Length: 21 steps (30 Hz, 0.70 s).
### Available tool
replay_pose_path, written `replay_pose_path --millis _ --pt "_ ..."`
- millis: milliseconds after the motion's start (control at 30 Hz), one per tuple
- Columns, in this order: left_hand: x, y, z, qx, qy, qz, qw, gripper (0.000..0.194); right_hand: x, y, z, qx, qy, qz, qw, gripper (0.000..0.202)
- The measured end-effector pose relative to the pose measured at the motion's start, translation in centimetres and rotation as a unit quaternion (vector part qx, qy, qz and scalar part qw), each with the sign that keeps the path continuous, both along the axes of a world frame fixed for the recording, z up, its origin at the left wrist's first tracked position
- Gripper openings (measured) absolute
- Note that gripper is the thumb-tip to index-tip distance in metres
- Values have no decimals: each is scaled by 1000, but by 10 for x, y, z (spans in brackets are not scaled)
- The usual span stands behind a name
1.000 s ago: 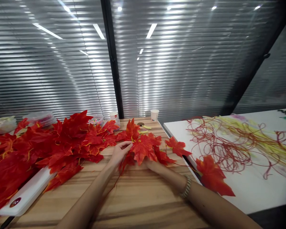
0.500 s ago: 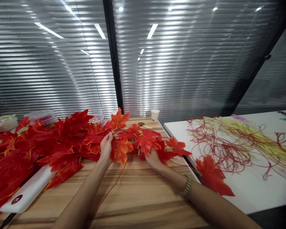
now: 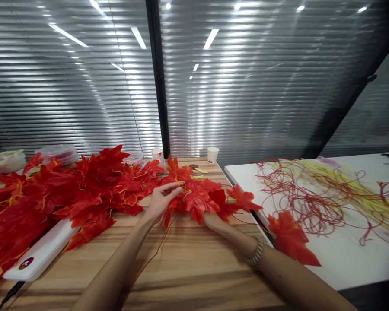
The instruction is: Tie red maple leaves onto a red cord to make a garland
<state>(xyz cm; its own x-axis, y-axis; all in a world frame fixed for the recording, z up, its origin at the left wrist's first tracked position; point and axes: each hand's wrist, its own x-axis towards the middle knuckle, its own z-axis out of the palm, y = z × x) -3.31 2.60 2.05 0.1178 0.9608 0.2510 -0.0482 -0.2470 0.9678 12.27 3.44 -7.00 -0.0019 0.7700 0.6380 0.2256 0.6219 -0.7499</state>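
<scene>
Blinds (image 3: 246, 95) behind wood table (image 3: 197, 276); white table (image 3: 346, 263) alongside at right. Leaf cluster (image 3: 198, 199) at mid-table on the wood, at both hands. Left hand (image 3: 160, 202): at cluster's left side, thumb and fingertips pinched together at yellow stem (image 3: 180, 184). Right hand (image 3: 213, 221): beneath cluster's near edge, fingers hidden by leaves; cannot tell grip. Band (image 3: 257, 250) on right wrist. Red cord (image 3: 157, 250) from under cluster toward near edge, beside left forearm (image 3: 125, 255). Large leaf pile (image 3: 55, 192) at left, partly over white bar (image 3: 43, 252) with dark cable (image 3: 11, 294). Single leaf (image 3: 290, 238) on white table, near tangled red cords (image 3: 307, 209) and yellow strands (image 3: 353, 181). Paper cup (image 3: 213, 155) upright beyond cluster.
</scene>
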Motion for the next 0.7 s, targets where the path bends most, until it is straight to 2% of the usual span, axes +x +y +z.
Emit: replay_pose_path --millis 100,167,233,300,367,467,567,700 --pt "5 -6 -5 48 111 -84 989 28 -6 -4 5 -19 -4 55 998 24" --pt "5 -5 -7 99 163 -111 976 24 -7 -8 12 -45 6 90 995 23" --pt "3 -3 -9 137 188 -113 966 23 -7 -11 20 -72 23 123 990 20" --pt "0 -1 -10 142 184 -87 969 21 -6 -14 31 -90 45 139 985 22" --pt "-3 3 -10 109 144 -41 983 16 -5 -16 41 -112 71 149 980 25" --pt "-6 8 -7 38 19 61 997 18 -4 -17 52 -159 131 195 959 27" --pt "-9 11 2 3 -103 127 987 33 -4 -17 57 -174 173 234 941 30" --pt "-15 9 16 0 -184 161 970 38 -4 -16 55 -183 192 261 928 31"
